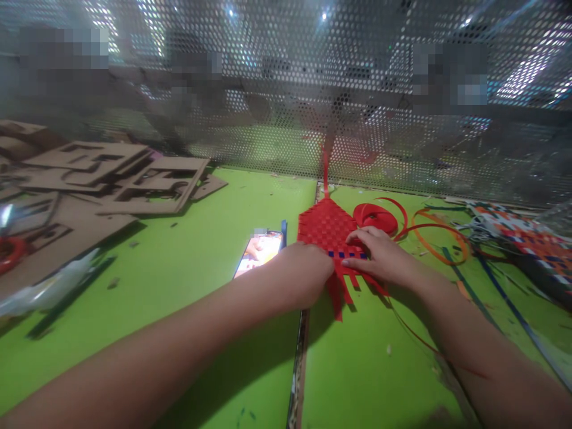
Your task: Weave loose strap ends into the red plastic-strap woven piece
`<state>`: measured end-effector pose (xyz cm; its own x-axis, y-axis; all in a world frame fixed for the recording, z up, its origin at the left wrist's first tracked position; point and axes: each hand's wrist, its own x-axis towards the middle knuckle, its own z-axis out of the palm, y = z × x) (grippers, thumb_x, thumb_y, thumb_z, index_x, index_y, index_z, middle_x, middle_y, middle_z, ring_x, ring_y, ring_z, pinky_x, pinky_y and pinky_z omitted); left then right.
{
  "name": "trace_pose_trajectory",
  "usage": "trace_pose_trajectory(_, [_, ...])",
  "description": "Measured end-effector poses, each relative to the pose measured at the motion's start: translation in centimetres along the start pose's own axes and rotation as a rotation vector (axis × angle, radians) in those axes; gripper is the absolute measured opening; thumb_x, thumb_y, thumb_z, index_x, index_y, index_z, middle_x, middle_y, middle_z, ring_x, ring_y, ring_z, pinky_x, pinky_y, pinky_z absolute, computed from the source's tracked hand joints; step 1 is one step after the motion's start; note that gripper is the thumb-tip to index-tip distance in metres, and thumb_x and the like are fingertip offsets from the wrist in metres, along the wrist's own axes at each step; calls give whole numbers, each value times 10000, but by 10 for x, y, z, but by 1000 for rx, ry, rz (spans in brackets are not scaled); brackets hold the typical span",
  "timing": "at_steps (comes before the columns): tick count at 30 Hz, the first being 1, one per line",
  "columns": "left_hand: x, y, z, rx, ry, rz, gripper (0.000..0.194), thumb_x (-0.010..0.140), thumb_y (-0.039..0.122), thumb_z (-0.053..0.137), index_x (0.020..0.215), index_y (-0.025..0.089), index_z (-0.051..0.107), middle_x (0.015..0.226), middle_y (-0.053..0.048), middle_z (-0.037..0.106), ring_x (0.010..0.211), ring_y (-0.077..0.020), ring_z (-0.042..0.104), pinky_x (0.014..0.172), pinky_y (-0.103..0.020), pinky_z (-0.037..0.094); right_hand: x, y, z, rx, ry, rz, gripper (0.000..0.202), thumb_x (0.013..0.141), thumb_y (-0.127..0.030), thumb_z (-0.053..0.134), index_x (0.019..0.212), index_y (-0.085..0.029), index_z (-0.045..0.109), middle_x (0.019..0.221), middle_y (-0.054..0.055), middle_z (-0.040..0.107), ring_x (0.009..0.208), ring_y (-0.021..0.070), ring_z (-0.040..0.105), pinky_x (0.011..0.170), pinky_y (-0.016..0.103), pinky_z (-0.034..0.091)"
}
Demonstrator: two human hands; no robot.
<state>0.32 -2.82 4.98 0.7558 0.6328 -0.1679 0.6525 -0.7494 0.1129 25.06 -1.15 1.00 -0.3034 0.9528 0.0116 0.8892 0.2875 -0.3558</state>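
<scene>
Green tabletop (pixel 201 238) lies open between cardboard (pixel 89 223) and phone (pixel 263 247); perforated mesh (pixel 277 119) blocks beyond.

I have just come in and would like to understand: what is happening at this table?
A person has both hands on a red woven piece with a blue strip through it: left hand at its lower left, right hand at its right side. Loose red ends point toward the person. A lit phone lies to the left.

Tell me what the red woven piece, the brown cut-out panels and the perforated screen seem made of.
Red woven piece: probably smooth plastic strips or ribbon; loose ends look flat. Brown cut-out panels: likely cardboard, matt, with thick cut edges. Perforated screen: perhaps dull metal; light shows through regular holes.
</scene>
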Motion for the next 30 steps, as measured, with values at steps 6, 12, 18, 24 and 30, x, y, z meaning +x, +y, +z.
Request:
trace_pose_trajectory(6, [3,2,-3,37,29,15,190,862,79,613,815,184,763,758,-82,744,685,-247,688,630,-340,513,1,2,1,-5,3,2,421,890,-571,802,1164,-271,689,1265,128,668,1211,361,638,1041,505,516])
trace_pose_trajectory(12, [2,-2,-3,-18,30,-27,195,857,121,576,859,182,761,830,-93,760,713,-246,699,638,-343,518,1,1,0,-9,-8,-1,397,900,-541,800,1164,-267,683,1263,131,665,1201,359,637,1044,515,516])
trace_pose_trajectory(18, [-3,-4,-3,-65,43,23,159,821,179,643,908,189,776,857,-87,769,753,-253,708,678,-353,537,0,1,0,-11,-8,0,400,913,-546,787,1172,-260,679,1268,138,662,1203,363,630,1044,527,517])
trace_pose_trajectory(24, [1,0,-6,29,37,36,120,832,175,640,819,177,759,727,-72,726,640,-236,668,609,-340,507,0,2,1,-9,-4,-5,384,921,-547,783,1159,-264,680,1280,137,657,1205,361,631,1043,532,519])
trace_pose_trajectory(30, [2,-8,-2,-94,81,-2,204,862,114,572,843,192,760,809,-90,757,690,-233,677,658,-343,511,0,3,1,-9,-2,-17,384,915,-558,787,1146,-270,683,1270,130,659,1194,359,635,1033,523,522])
